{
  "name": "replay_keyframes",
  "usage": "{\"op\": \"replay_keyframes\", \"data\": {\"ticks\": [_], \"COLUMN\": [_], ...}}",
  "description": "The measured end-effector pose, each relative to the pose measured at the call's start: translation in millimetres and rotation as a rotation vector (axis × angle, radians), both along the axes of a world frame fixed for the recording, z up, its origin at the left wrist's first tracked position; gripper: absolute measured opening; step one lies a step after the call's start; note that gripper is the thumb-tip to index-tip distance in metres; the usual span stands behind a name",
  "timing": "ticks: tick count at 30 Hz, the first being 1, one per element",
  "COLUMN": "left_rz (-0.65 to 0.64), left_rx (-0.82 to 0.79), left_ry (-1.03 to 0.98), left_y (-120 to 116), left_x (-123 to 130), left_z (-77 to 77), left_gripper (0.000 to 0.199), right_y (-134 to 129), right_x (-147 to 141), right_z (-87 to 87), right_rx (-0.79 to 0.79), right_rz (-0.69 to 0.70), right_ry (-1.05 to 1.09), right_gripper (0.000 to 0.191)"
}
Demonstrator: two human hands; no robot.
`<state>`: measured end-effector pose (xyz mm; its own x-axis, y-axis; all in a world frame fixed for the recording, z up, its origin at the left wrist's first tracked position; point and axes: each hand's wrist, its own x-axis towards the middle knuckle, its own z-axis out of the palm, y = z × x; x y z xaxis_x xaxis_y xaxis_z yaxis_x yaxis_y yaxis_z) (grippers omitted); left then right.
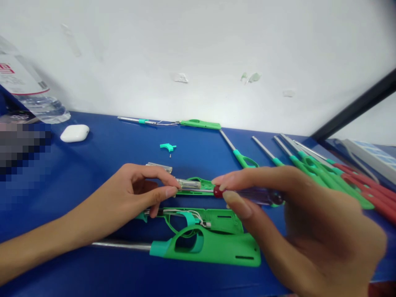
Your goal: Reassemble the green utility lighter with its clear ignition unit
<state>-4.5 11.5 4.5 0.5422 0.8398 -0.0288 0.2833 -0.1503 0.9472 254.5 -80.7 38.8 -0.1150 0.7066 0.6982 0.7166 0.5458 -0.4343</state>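
Observation:
My left hand (136, 189) pinches a small clear part (189, 184) between thumb and forefinger. My right hand (297, 214) grips a screwdriver (256, 195) with a red collar and a clear purplish handle; its metal shaft points left, beside the clear part. Behind them lies a green casing piece (202, 185), partly covered. Nearer to me an opened green lighter casing (224, 221) holds white wires and a teal trigger (187, 218). In front of it rests a closed green lighter (216, 247) with a metal tube pointing left. Another clear part (159, 166) sits behind my left hand.
A loose teal trigger (168, 147) and a tiny screw (170, 156) lie on the blue table (123, 144). Behind are a tube with wires and a green casing (201, 123). Green lighters (328, 175) and red ones (371, 185) fill the right. At left: white case (74, 133), bottle (34, 90).

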Motion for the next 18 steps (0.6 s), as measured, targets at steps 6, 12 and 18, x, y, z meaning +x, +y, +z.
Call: {"op": "replay_keyframes", "data": {"ticks": [6, 12, 18], "left_rz": [-0.012, -0.008, -0.007], "left_rx": [0.013, 0.018, 0.027], "left_ry": [0.0, 0.003, 0.026], "left_y": [-0.8, 0.1, -0.2], "left_x": [0.4, 1.3, 1.1], "left_z": [0.3, 0.8, 2.0], "left_gripper": [0.024, 0.023, 0.027], "right_y": [-0.4, -0.3, -0.8], "right_x": [0.4, 0.7, 0.2], "right_z": [0.4, -0.4, -0.8], "right_rx": [-0.01, -0.007, -0.014], "right_rz": [-0.014, 0.006, -0.004], "right_ry": [-0.007, 0.01, 0.003], "right_gripper": [0.02, 0.018, 0.019]}}
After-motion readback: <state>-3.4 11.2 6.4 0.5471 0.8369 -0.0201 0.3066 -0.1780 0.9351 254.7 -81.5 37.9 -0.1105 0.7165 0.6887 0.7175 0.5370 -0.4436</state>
